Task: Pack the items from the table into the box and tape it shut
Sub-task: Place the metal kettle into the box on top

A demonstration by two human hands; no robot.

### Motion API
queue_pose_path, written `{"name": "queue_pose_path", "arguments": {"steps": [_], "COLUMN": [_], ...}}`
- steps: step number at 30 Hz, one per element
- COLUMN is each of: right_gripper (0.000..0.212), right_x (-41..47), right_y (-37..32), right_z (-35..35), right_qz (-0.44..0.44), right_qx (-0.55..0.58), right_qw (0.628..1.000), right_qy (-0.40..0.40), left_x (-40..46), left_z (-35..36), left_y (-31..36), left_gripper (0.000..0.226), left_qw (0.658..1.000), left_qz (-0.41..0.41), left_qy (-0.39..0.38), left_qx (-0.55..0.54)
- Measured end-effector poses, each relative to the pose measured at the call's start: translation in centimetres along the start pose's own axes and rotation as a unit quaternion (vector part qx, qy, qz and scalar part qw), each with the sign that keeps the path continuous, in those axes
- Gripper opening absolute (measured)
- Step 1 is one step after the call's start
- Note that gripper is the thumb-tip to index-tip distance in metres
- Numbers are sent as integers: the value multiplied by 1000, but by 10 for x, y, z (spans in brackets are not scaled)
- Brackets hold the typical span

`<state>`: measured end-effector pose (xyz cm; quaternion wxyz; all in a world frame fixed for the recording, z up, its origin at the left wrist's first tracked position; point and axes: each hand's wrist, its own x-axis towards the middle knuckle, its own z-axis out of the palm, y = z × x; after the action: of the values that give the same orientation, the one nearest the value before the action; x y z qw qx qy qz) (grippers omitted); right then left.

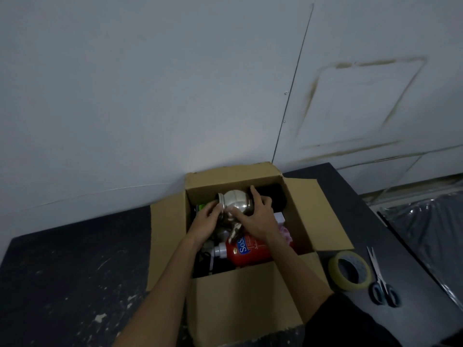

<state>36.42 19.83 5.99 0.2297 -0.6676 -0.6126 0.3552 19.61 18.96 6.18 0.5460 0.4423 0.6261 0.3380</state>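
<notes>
An open cardboard box (240,294) stands on the dark table with its flaps spread out. Inside it, both hands hold a shiny silver metal pot (236,202) lying on its side. My left hand (206,221) grips the pot's rim end on the left. My right hand (258,216) curls over its rounded body from the right. Below the pot lies a red bottle (250,250) with a white cap, next to a pink item (285,232) and a black object (273,199) at the back right.
A roll of yellowish tape (349,270) and scissors (383,284) with blue handles lie on the table (75,271) right of the box. A white wall rises just behind the box. Crinkled clear plastic sheeting (431,229) lies beyond the table's right edge.
</notes>
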Motion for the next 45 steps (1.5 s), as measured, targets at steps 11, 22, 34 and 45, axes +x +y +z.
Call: {"name": "queue_pose_path", "arguments": {"steps": [11,22,34,45], "right_gripper": [62,38,73,58], "right_x": [-8,-8,-21,-22], "right_y": [9,24,26,30], "right_z": [-17,-23,-31,-33], "right_qz": [1,74,215,115], "right_qx": [92,184,369,277], "right_qw": [996,979,881,941], "right_qy": [-20,-34,-204,-156], "left_x": [-8,-15,-16,-13], "left_z": [4,2,-1,-1], "left_y": [13,-7,6,-11], "left_gripper": [36,26,33,49], "left_qw": [997,988,981,989], "left_qz": [68,131,157,63], "left_qy": [42,70,54,37], "left_qx": [0,51,96,127]}}
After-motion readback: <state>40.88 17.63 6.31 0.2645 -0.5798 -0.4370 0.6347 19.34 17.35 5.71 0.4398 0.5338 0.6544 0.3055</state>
